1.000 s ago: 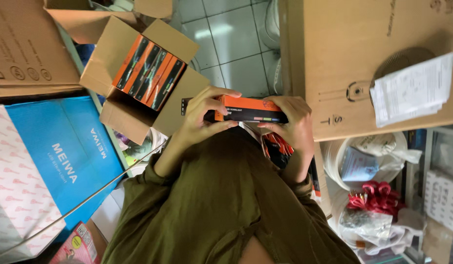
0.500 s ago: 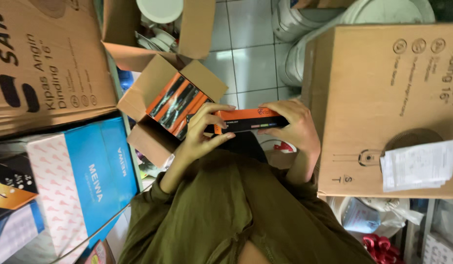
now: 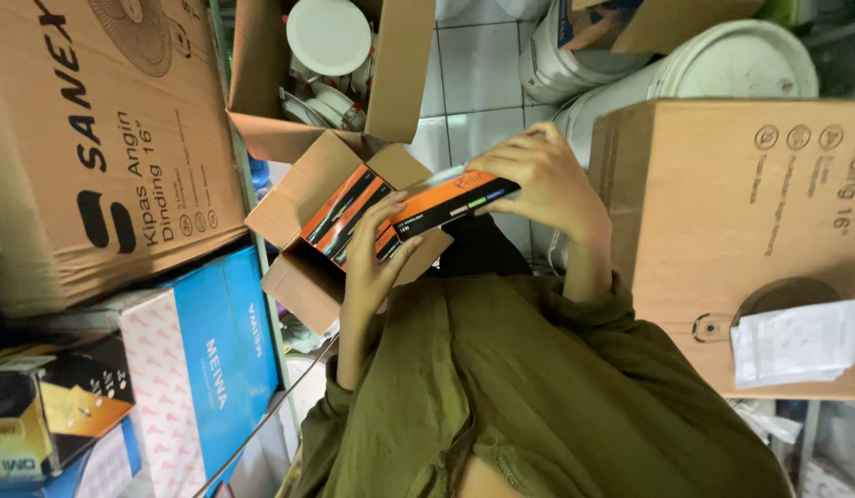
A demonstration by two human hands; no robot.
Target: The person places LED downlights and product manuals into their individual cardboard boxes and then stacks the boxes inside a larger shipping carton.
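1. The left hand was closed on the lower-left end of a long orange and black box, with the thumb on the side face and the fingers around it.
2. The right hand was clamped on the upper-right end of the same box, with the fingers curled over its top edge.
3. The box was in the middle of the frame, and its long axis ran from lower left to upper right, from one hand to the other.
4. Just to the left of the left hand was an open small carton. Similar orange and black boxes stood in it, their long sides almost parallel to the held box. The left hand was the nearer one to this carton; the lower-left end of the held box overlapped its opening.
5. Farther out, a big brown carton was at the right and a blue and white box at the lower left.
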